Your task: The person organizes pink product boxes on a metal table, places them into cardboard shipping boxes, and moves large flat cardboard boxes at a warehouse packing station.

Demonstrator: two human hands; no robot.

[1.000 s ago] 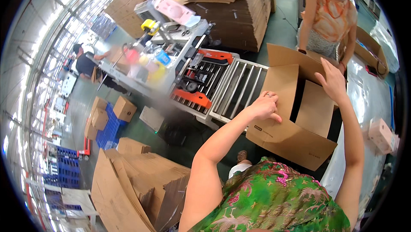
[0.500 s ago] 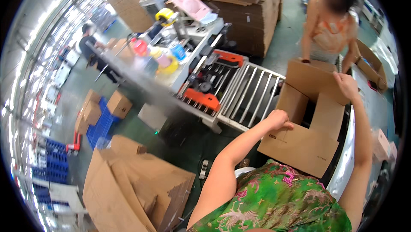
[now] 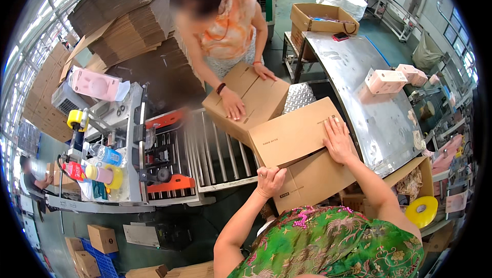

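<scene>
A cardboard box (image 3: 292, 137) stands in front of me, its printed top flap folded inward and a near flap slanting toward my body. My left hand (image 3: 270, 180) is closed at the left edge of the flaps, fingers curled over the cardboard. Flat on the right side of the top flap lies my right hand (image 3: 338, 142), its fingers extended. Just beyond, touching or close to my box, is a second cardboard box (image 3: 251, 93) with its top folded down. A co-worker's two hands rest on that one. The inside of my box is mostly hidden.
A roller conveyor (image 3: 218, 150) runs left to a machine with orange-red guards (image 3: 171, 183). On its side table stand bottles (image 3: 108, 155). To the right, a metal table (image 3: 348, 67) carries pink boxes (image 3: 387, 81). A yellow tape roll (image 3: 422, 212) lies near my right arm.
My view has swung right. The box's open top is now covered by a folded flap. My right hand went from gripping a flap to lying flat; the co-worker's hands now show on another box.
</scene>
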